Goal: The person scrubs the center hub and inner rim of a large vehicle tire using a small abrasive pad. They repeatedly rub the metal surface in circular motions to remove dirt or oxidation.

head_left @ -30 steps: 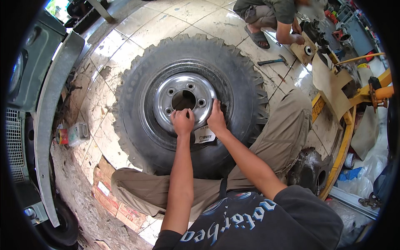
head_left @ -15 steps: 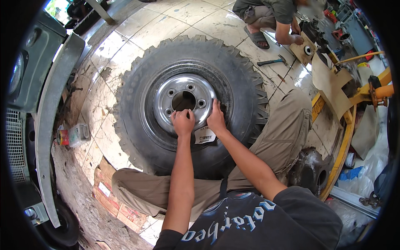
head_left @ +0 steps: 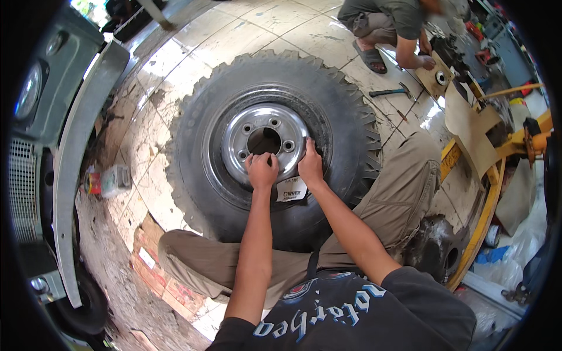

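A large knobbly tyre lies flat before my crossed legs, fitted round a silvery steel wheel rim. The rim has a round centre hole and several bolt holes. My left hand is closed over the lower edge of the centre hole, fingers curled onto the metal. Against the rim's right edge, my right hand presses with fingers together on a small dark piece, mostly hidden by the fingers. Below the hands, a white printed sheet, like sandpaper backing, rests at the rim's lower edge.
A hammer lies on the tiled floor. Beyond it another person crouches over a board with a ring-shaped part. A yellow metal frame stands at right, a vehicle's grey bumper at left. A clear plastic container sits beside the bumper.
The whole view has shifted slightly, so the wheel appears a little further right. Both hands keep nearly the same places on the rim.
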`<state>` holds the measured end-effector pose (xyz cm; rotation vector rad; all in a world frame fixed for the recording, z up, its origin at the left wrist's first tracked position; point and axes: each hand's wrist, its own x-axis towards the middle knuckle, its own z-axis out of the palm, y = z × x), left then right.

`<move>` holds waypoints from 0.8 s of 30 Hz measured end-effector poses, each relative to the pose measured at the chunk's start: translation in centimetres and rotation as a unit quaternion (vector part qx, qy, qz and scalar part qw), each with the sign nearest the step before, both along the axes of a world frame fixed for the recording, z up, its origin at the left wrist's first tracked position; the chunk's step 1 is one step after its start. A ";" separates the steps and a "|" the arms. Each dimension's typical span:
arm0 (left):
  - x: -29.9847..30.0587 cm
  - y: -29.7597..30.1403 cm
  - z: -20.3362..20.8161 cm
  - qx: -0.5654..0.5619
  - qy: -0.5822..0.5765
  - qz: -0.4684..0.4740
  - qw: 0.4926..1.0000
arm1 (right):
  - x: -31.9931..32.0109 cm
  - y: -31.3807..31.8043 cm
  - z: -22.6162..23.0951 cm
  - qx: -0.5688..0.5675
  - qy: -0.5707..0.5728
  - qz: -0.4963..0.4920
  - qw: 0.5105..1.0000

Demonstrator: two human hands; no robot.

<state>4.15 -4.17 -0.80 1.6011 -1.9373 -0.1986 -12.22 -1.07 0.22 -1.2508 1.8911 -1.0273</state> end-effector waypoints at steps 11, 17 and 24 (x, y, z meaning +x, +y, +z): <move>0.2 0.1 0.5 0.053 -0.008 -0.023 0.998 | 0.6 0.9 -0.2 0.004 0.081 0.025 0.996; 0.2 0.2 0.9 0.090 -0.022 -0.029 0.995 | -0.1 -0.8 0.2 -0.044 0.054 -0.008 0.998; 0.5 0.3 0.8 0.112 -0.028 -0.056 0.992 | -0.2 -0.6 -0.2 -0.039 0.040 -0.004 0.998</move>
